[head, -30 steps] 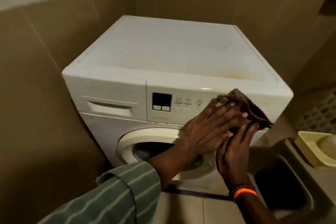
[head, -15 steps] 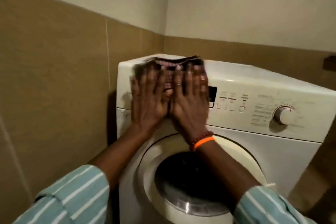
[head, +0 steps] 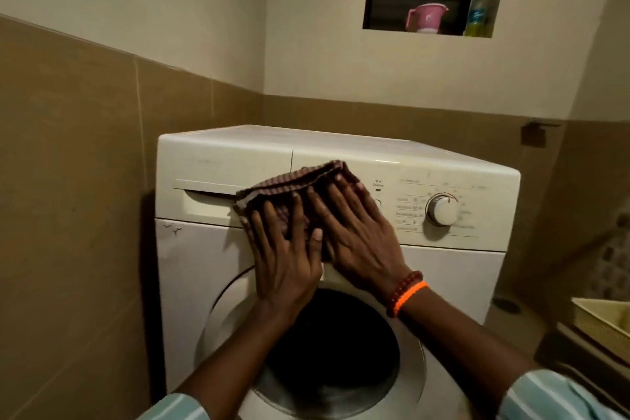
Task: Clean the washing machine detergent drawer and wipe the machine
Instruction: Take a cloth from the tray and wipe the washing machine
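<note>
Washing machine [head: 443, 280], a white front-loading box with a round dark glass door, stands in the corner against the brown tiled walls. Its white plastic detergent drawer [head: 208, 204] sits at the top left of the front and looks pushed in, so I think the drawer cleaning is either done or not started; I cannot tell which. Right now the wiping is going on. A dark checked cloth [head: 296, 181] is pressed flat on the control panel, just to the right of the drawer and covering the drawer's right edge. The left hand [head: 283, 259] lies on the cloth with fingers spread wide and flat. The right hand [head: 354, 235] lies beside it, touching it, fingers also flat and spread, pushing the cloth on the panel. An orange band and brown beads [head: 405, 293] ring the right wrist.

The right part of the panel, with the round white dial [head: 442, 210], is not yet under the cloth. The door, the front below and the top may also need a wipe.

A pink plastic jug [head: 426, 18] stands up in a wall opening, well away. A cream basket [head: 603, 320] sits low on the right. Nothing blocks the hands; the dial sticks out, so the cloth must go around it.
</note>
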